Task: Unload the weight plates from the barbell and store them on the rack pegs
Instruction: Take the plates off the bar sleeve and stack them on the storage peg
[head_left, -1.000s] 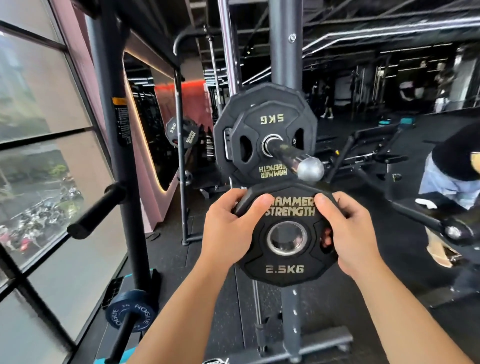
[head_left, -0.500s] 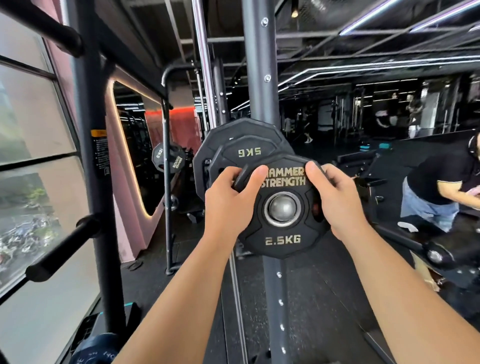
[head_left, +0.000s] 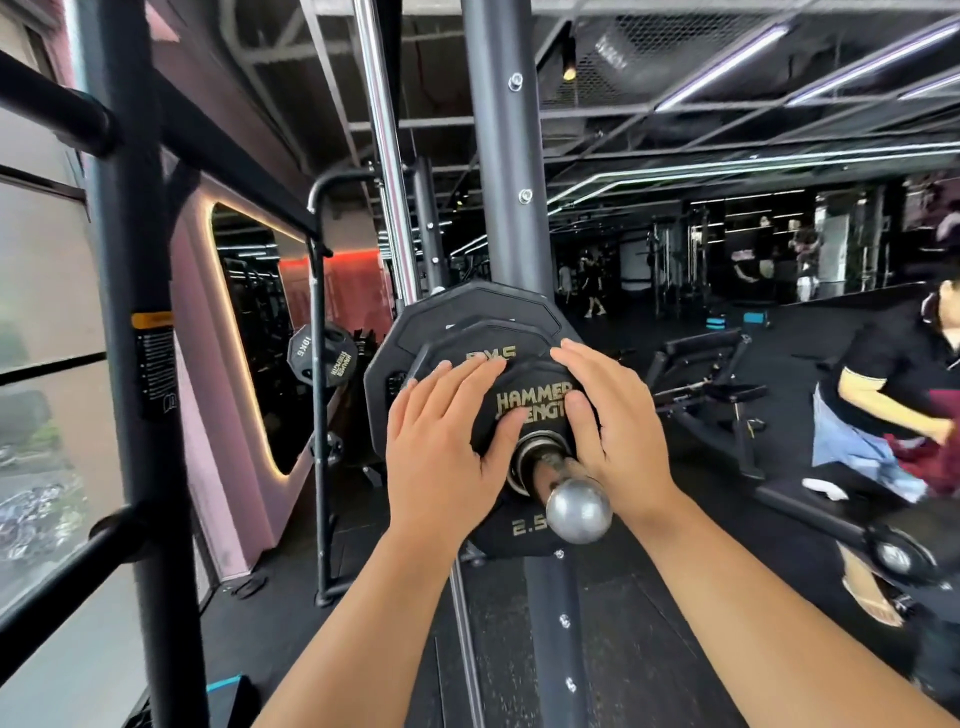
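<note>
At a gym rack, I see the 2.5 kg plate (head_left: 532, 402) threaded on the chrome peg (head_left: 576, 501), whose ball end sticks out toward the camera past the plate's hole. The left hand (head_left: 441, 441) lies flat on the plate's face left of the peg, fingers straight and close together, gripping nothing. The right hand (head_left: 613, 431) presses the face right of the peg in the same way, fingers extended and curled around nothing.

Behind the small plate on the same peg sit a 5 kg plate (head_left: 467, 343) and a larger plate (head_left: 467, 306), stacked face to face. I cannot tell whether the small plate touches the 5 kg one. The peg juts from a dark upright post (head_left: 506, 182) that rises above it.

Well left of the peg, a 10 kg plate (head_left: 322, 358) hangs on another frame. Far right of the peg, a person in a black shirt (head_left: 893, 395) bends near a bench (head_left: 711, 384).
</note>
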